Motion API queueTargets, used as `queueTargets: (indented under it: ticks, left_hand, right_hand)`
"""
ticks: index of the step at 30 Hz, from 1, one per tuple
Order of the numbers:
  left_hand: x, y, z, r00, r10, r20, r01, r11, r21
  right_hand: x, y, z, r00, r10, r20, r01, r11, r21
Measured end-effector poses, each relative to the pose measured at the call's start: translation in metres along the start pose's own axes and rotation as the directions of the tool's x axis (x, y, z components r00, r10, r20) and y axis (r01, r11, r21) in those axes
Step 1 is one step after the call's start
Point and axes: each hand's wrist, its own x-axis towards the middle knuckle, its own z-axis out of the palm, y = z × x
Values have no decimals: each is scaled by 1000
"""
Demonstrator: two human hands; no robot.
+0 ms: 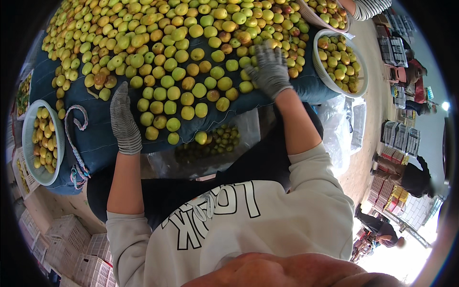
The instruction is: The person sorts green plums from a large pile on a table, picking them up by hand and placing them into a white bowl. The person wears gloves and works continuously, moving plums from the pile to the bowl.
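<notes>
A broad spread of green-yellow jujubes (pixel 158 50), some blushed reddish brown, covers a dark blue padded cloth (pixel 98 141) in front of me. My left hand (pixel 124 119), in a grey striped glove, stands on edge at the left side of the loose fruit, its fingers straight and holding nothing. Also gloved, my right hand (pixel 272 69) lies palm down on the jujubes at the right, fingers apart. What is under that palm is hidden. A braided cord (pixel 75 141) lies on the cloth left of my left hand.
A white basket of jujubes (pixel 60 162) stands at the left, another basket (pixel 361 76) at the right, and a third basket (pixel 313 16) beyond it, near another person's striped sleeve (pixel 373 7). Below the cloth's edge is a plastic-lined bin (pixel 251 126) with jujubes. Crates (pixel 67 234) stack lower left.
</notes>
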Motion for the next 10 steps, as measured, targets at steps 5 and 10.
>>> queueTargets:
  ticks: [5,10]
  left_hand:
    - [6,-1,1,997,-31,-66,25,996,-90]
    - [6,-1,1,996,-68,-58,61,991,-118]
  right_hand:
    - [-12,-41,-13,966,-178,188,164,983,89]
    - [-22,-58,-18,914,-401,-58,398,863,311]
